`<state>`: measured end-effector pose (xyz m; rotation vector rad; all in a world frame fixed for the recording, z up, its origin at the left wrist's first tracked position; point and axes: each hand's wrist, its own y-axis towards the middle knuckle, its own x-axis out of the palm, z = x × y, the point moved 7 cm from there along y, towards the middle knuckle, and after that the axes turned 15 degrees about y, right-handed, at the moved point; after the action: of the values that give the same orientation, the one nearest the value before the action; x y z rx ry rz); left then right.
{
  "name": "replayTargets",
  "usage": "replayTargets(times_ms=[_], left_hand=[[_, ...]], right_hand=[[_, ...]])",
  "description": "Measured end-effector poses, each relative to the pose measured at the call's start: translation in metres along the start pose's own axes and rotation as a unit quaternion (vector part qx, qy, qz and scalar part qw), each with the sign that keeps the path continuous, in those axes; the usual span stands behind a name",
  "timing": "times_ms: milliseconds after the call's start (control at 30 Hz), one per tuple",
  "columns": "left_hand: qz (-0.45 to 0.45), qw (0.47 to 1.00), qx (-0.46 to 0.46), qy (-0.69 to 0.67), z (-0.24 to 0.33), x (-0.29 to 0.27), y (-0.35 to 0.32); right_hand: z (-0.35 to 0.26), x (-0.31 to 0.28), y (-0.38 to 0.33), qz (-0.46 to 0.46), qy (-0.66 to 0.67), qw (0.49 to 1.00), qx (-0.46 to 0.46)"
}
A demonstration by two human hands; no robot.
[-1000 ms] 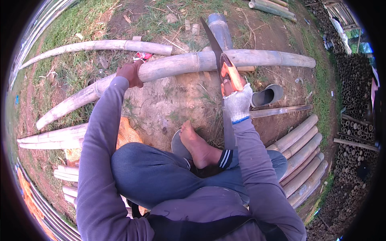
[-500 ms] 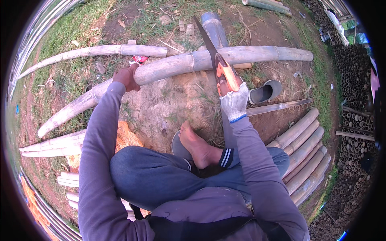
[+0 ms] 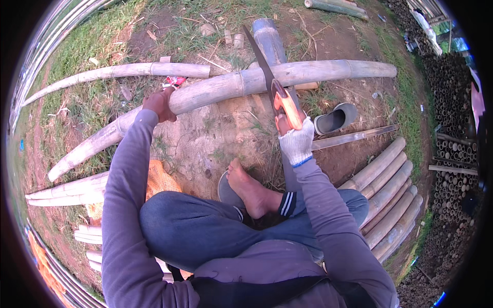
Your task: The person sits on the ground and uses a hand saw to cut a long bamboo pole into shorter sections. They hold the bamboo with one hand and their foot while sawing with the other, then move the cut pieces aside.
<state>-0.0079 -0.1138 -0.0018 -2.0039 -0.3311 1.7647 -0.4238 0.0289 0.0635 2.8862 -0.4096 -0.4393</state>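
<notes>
A thick pale bamboo pole (image 3: pixel 205 94) lies crosswise in front of me, over a darker bamboo piece (image 3: pixel 268 38) that points away from me. My left hand (image 3: pixel 160 104) is bare and closed on the pole, left of the middle; part of its grip is hidden. In my right hand (image 3: pixel 297 134), which wears a white knitted glove with bare fingers, is a handsaw (image 3: pixel 287 108) with an orange and black handle. Its dark blade crosses the pole right of a joint, the tip reaching past the far side. The cutting edge's depth in the bamboo is hard to see.
A thinner bamboo pole (image 3: pixel 128 71) lies at the far left. Several cut poles (image 3: pixel 382 179) are lined up at my right, near a grey clog (image 3: pixel 336 119) and a split strip (image 3: pixel 354 137). My bare foot (image 3: pixel 251 187) rests close below the pole. Orange netting (image 3: pixel 160 177) lies left.
The saw and my right hand have drawn back a little toward me, the blade still across the pole. My left hand keeps its hold. The whole view has shifted slightly.
</notes>
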Motion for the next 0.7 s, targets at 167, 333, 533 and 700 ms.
replayTargets(times_ms=[167, 333, 533, 700], left_hand=[[0.035, 0.999, -0.015, 0.026, -0.008, -0.002, -0.011], [0.007, 1.000, -0.020, -0.001, -0.010, 0.001, -0.013], [-0.026, 1.000, 0.006, -0.008, 0.006, 0.003, -0.011], [-0.026, 0.999, -0.011, 0.016, -0.003, -0.006, -0.011]], right_hand=[[-0.033, 0.013, 0.014, 0.016, -0.048, 0.997, -0.065], [-0.051, -0.063, -0.118, -0.030, 0.001, 0.998, 0.051], [-0.019, -0.003, -0.011, -0.008, -0.029, 0.999, -0.012], [-0.033, 0.011, 0.019, 0.011, -0.042, 0.999, 0.010]])
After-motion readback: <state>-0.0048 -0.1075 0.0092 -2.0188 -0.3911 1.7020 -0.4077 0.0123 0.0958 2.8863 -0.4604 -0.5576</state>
